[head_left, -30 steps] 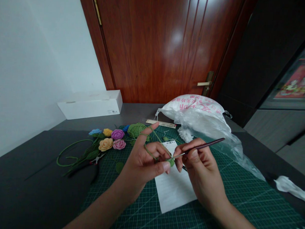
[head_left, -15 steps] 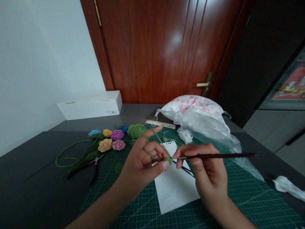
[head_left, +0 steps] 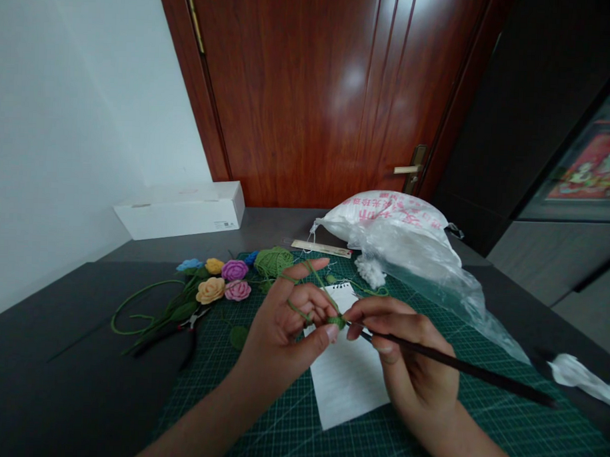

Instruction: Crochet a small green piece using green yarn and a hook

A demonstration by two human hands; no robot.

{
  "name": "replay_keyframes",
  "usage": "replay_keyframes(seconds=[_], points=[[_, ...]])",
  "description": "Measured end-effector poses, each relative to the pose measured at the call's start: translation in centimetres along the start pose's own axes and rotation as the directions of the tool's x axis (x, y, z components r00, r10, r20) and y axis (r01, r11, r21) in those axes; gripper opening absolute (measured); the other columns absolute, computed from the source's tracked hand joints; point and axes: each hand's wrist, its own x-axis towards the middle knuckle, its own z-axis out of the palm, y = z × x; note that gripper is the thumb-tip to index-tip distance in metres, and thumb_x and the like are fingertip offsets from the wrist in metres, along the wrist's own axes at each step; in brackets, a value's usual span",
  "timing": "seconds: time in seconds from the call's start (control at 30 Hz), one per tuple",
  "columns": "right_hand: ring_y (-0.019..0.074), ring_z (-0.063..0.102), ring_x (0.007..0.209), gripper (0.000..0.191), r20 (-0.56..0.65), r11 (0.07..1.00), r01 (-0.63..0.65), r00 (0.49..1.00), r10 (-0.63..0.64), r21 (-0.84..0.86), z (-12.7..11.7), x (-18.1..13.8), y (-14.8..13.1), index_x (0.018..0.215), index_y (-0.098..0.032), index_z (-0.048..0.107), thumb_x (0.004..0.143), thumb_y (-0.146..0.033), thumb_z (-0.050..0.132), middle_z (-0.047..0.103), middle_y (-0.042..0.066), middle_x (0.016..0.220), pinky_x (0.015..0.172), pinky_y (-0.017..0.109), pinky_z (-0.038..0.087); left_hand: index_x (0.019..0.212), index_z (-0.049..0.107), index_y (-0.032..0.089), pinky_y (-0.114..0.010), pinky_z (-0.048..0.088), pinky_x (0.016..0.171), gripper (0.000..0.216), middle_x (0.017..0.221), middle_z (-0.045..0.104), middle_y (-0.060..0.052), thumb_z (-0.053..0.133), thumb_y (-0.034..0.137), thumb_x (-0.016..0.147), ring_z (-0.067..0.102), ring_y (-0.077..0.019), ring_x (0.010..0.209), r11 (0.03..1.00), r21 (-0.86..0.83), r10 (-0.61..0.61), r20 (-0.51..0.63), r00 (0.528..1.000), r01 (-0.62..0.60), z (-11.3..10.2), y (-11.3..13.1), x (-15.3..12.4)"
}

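Between thumb and fingers, my left hand (head_left: 292,328) pinches a small green crochet piece (head_left: 336,321). Green yarn (head_left: 327,294) loops round its raised index finger and runs down to the piece. My right hand (head_left: 413,345) grips a crochet hook (head_left: 460,370) with a long dark handle, its thin metal end at the green piece. The very tip of the hook is hidden in the stitches. Under both hands lies a lined paper sheet (head_left: 347,390), with a thin dark object partly showing above it. The green yarn ball (head_left: 274,261) rests behind my left hand.
On the left are crocheted flowers (head_left: 211,290) with green stems and pliers (head_left: 191,324). A white box (head_left: 180,211) stands at the back left. A plastic bag (head_left: 400,225), white stuffing (head_left: 370,271) and a ruler (head_left: 321,248) lie behind the green cutting mat (head_left: 498,422) or on its far edge.
The crochet hook's handle end has swung down, so the hook now slants where it was nearly level. My right hand has turned with it. The left index finger has dipped slightly.
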Motion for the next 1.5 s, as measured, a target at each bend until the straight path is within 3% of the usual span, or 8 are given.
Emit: replay_keyframes(seconds=[0.5,0.73,0.9,1.0,1.13,1.27,1.4,1.5], points=[[0.0166,0.066,0.069,0.02,-0.011,0.932,0.199,0.977,-0.213,-0.303,1.1,0.7,-0.1,0.1,-0.023,0.062,0.089,-0.007,0.061,0.068,0.0,0.077,0.063,0.03,0.055,0.145,0.04,0.02,-0.026,0.048,0.069,0.084,0.081,0.066,0.001,0.082,0.006,0.074,0.059,-0.0135,0.076,0.944,-0.289,-0.171,-0.026,0.985,0.157,0.4,0.2,-0.4],[0.0178,0.066,0.077,0.02,0.049,0.816,0.315,0.941,-0.334,-0.485,1.1,0.0,-0.2,0.108,-0.022,0.062,0.094,-0.008,0.059,0.071,0.004,0.088,0.071,0.035,0.055,0.16,0.006,0.036,-0.025,0.043,0.061,0.108,0.081,0.067,0.002,0.077,0.01,0.083,0.056,-0.013,0.069,0.978,-0.193,-0.075,0.055,0.996,0.084,0.2,0.0,-0.2],[0.0177,0.066,0.081,0.012,-0.146,0.957,0.089,0.98,-0.133,-0.276,0.6,-0.4,-0.1,0.104,-0.02,0.063,0.097,-0.015,0.055,0.066,0.003,0.084,0.074,0.035,0.053,0.16,0.012,0.034,-0.024,0.039,0.058,0.101,0.081,0.067,0.002,0.074,0.008,0.085,0.054,-0.0126,0.068,0.985,-0.145,-0.084,0.077,0.993,0.095,-0.2,0.0,0.0],[0.0133,0.061,0.064,0.014,-0.225,0.982,-0.19,0.957,0.185,0.001,0.7,0.2,-0.4,0.094,-0.022,0.063,0.102,-0.024,0.052,0.063,0.0,0.072,0.061,0.028,0.048,0.158,0.024,0.032,-0.025,0.04,0.063,0.094,0.082,0.068,0.002,0.074,0.005,0.083,0.055,-0.0121,0.072,0.984,-0.146,-0.085,0.107,0.991,0.101,-0.4,0.3,0.0],[0.0093,0.052,0.053,0.028,-0.035,0.655,-0.48,0.791,0.611,0.584,1.5,1.6,-0.6,0.079,-0.02,0.059,0.099,-0.039,0.059,0.056,-0.003,0.062,0.054,0.023,0.042,0.155,0.033,0.031,-0.024,0.042,0.065,0.092,0.084,0.071,0.001,0.076,0.002,0.08,0.057,-0.011,0.072,0.965,-0.233,-0.088,0.15,0.985,0.122,-0.5,0.2,0.0],[0.0071,0.047,0.051,0.033,0.176,0.399,-0.565,0.708,0.684,0.722,2.2,1.8,-0.6,0.071,-0.018,0.056,0.093,-0.04,0.068,0.055,-0.004,0.061,0.052,0.02,0.038,0.151,0.039,0.027,-0.029,0.05,0.071,0.085,0.082,0.071,0.001,0.076,0.001,0.078,0.063,-0.0148,0.076,0.944,-0.296,-0.098,0.162,0.982,0.143,-0.6,0.2,0.1],[0.0102,0.052,0.059,0.019,0.03,0.657,-0.446,0.839,0.543,0.608,2.2,1.3,-0.2,0.081,-0.023,0.057,0.092,-0.031,0.07,0.059,-0.005,0.066,0.061,0.024,0.045,0.152,0.037,0.027,-0.033,0.051,0.074,0.083,0.082,0.071,0.002,0.075,0.004,0.082,0.066,-0.0166,0.075,0.95,-0.285,-0.093,0.134,0.987,0.128,-0.1,0.5,0.0],[0.0137,0.059,0.069,0.011,-0.134,0.982,-0.151,0.977,0.166,0.114,1.5,0.9,0.0,0.083,-0.024,0.064,0.089,-0.018,0.071,0.065,-0.002,0.075,0.066,0.028,0.047,0.153,0.035,0.027,-0.028,0.047,0.073,0.088,0.084,0.07,0.002,0.077,0.003,0.081,0.062,-0.0139,0.076,0.953,-0.272,-0.134,0.021,0.991,0.135,0.7,0.6,-0.4]])
